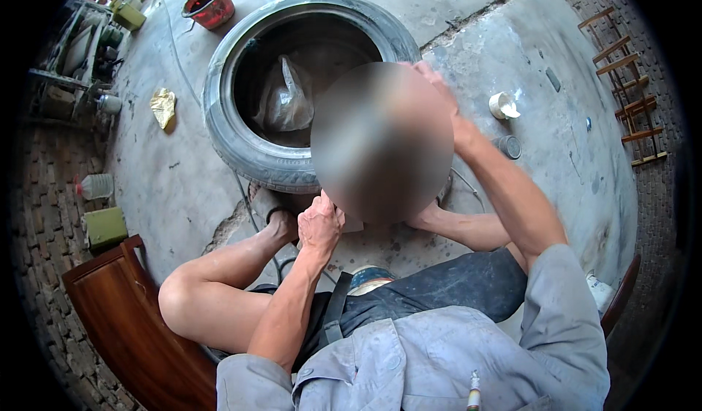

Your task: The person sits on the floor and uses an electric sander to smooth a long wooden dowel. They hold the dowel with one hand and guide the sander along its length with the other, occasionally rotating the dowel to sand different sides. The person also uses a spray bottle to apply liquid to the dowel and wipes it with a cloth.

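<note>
A large grey tyre (227, 129) lies on its side on the concrete floor in front of me. A crumpled clear plastic bag (287, 104) sits inside its opening. My left hand (320, 222) is closed at the tyre's near edge; whatever it grips cannot be made out. My right arm reaches forward to the tyre's right side, and my right hand (436, 89) shows only in part there. A round blurred patch covers the tyre's near right part, most of the right hand's fingers and anything between the two hands.
Beyond the tyre stands a red bucket (211, 9). A yellowish crumpled wrapper (163, 108) lies to the left. An open white tub (502, 106) and a dark can (507, 147) are at the right. A cable (178, 60) crosses the floor. A wooden ladder-like frame (630, 89) stands far right.
</note>
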### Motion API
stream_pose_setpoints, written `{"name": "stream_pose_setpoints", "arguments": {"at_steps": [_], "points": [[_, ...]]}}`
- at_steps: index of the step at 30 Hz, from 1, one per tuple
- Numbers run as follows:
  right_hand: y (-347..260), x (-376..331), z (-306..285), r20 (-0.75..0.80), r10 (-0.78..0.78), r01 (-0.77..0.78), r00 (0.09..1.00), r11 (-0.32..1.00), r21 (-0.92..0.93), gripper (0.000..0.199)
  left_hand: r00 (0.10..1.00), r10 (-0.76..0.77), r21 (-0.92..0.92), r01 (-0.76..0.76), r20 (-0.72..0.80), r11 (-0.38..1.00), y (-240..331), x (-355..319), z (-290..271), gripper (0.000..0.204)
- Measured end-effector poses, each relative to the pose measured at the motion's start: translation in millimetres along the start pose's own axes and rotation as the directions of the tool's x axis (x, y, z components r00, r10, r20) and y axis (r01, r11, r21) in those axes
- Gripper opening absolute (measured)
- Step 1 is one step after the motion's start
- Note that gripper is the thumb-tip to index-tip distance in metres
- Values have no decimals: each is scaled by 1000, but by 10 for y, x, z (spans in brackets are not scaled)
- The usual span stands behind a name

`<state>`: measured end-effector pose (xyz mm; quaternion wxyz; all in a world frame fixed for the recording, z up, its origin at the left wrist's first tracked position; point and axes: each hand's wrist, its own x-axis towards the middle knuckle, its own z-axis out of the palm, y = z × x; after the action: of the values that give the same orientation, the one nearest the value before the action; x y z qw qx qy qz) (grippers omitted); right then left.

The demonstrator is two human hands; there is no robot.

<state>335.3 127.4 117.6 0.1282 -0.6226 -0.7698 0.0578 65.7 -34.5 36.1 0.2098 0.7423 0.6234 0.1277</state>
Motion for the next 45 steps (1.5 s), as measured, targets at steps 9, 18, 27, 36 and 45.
{"name": "stream_pose_setpoints", "arguments": {"at_steps": [9,18,27,36,45], "points": [[-1084,-763,-52,19,-201,180,979,912,370,41,999,20,-14,-21,-50,1000,-31,-51,20,29],[21,198,-91,49,171,-174,984,983,63,59,999,35,108,-31,-28,994,-29,-16,16,35],[-1127,-757,-79,-50,-278,279,959,906,317,41,997,-12,9,13,-74,1000,-86,-57,101,31],[-217,175,-317,10,-7,6,1000,997,71,44,999,-36,-19,36,-8,999,-7,4,-77,27],[-1160,-716,81,-31,-257,257,966,940,223,45,1000,-4,-71,4,-1,997,-80,-55,22,25]]}}
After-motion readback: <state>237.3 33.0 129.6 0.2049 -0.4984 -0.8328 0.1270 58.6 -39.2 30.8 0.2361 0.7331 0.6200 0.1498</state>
